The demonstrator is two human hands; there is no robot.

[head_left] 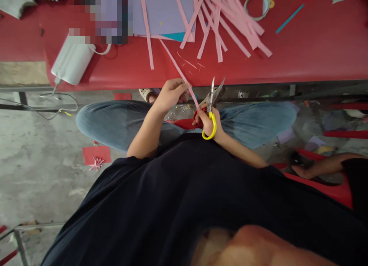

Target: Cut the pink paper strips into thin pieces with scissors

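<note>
At far left, pale papers (pixel 15 3) running out of view, then a white box-like device (pixel 73 59) with a cable (pixel 75 101) hanging off the red tabletop (pixel 301 63). Below, on the floor, a red sheet (pixel 87 153) with a cluster of pink slips (pixel 97 163). Next, a pixelated patch (pixel 100 13) masking whatever is behind it, and lilac sheets (pixel 165 9), cut short by the top edge. Under the table edge, a pale clog (pixel 146 94), half hidden.

In the middle, the left hand (pixel 171 93), thumb and fingers closed on a pink strip (pixel 193 96); its far end over the tabletop, its near end partly lost at the right hand (pixel 206 124). Clasped in that right hand, scissors (pixel 212 116), blades apart, pointing tableward; yellow loop plain, red loop mostly behind fingers.

Farther up, a heap of pink strips (pixel 234 7), too tangled to count. Rightward, a tape roll (pixel 246 7), a blue strip (pixel 290 18) and another person's bare limb (pixel 319 166), hard to identify, over a red seat (pixel 342 191).
</note>
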